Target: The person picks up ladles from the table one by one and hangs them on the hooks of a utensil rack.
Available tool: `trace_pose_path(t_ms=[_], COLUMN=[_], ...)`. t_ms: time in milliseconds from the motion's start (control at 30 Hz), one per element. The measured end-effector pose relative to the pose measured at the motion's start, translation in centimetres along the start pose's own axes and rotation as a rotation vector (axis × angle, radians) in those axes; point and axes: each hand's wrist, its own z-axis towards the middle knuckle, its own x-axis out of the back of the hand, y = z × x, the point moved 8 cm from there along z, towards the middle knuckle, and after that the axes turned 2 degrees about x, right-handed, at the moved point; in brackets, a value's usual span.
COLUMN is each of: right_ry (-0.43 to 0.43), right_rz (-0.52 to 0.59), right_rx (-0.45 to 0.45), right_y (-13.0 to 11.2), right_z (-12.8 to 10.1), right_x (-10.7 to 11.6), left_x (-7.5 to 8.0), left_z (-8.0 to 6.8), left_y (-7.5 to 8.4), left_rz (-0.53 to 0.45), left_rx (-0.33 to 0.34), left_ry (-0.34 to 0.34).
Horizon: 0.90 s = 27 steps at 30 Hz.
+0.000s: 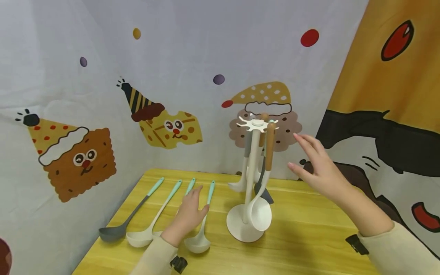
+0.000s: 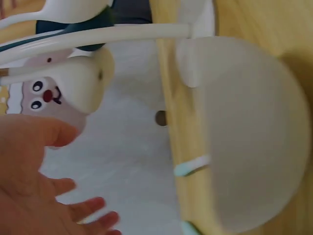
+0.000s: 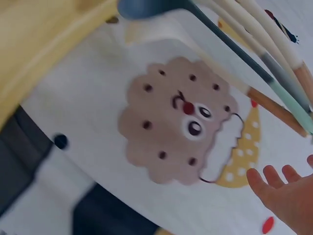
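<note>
A white utensil stand (image 1: 252, 168) rises mid-table with several ladles and spatulas hanging from its top, one with a wooden handle (image 1: 269, 151). My left hand (image 1: 190, 212) lies flat on the yellow table (image 1: 309, 236), fingers straight, over the handle of a mint-tipped ladle. A white ladle (image 1: 198, 243) lies just right of it, and another white ladle (image 1: 139, 238) and a grey ladle (image 1: 112, 233) lie to its left. My right hand (image 1: 314, 164) hovers open right of the stand, touching nothing. The left wrist view shows my open left hand (image 2: 34, 196) beside a blurred white ladle bowl (image 2: 249, 132). The right wrist view shows my right hand (image 3: 288, 196) below the hanging handles (image 3: 274, 68).
A cartoon-printed cloth backdrop (image 1: 165, 130) closes in the table at the back and left, and an orange and black panel (image 1: 385, 95) stands at the right. The table's left edge runs just beside the grey ladle.
</note>
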Motion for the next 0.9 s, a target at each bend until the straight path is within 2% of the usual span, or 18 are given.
trace_pose_path(t_ms=[200,333,433,567,700,800,900], right_ry=[-0.091,-0.235,-0.357,-0.496,-0.585,-0.617,-0.613], right_rz=[-0.14,-0.239,-0.304,-0.364,-0.36,-0.316,-0.274], right_rx=[0.082,0.068,0.041,-0.029,-0.102,-0.13,-0.142], right_y=[-4.0,-7.3,-8.6,-9.1,-8.9,-8.8,-8.9], right_z=[4.5,7.7,9.7,11.5,12.5,12.8,13.0], right_x=[2.1,2.5,1.9,0.8,0.3,0.1,-0.1], left_x=[-2.3,-3.5,-4.0,-4.7,-5.2,-5.4,-5.5], left_z=[-0.7,-1.0,-1.2,-1.4,-1.6,-1.6,-1.7], left_y=[-1.3,-1.9,-2.2,-3.0,-3.6,-3.8,-3.9], left_rz=[0.065,0.092,0.108,0.161,0.182,0.165,0.153], left_rx=[0.118,0.174,0.208,0.245,0.268,0.266,0.263], left_ry=[-0.083,-0.137,-0.16,-0.196,-0.21,-0.196,-0.196])
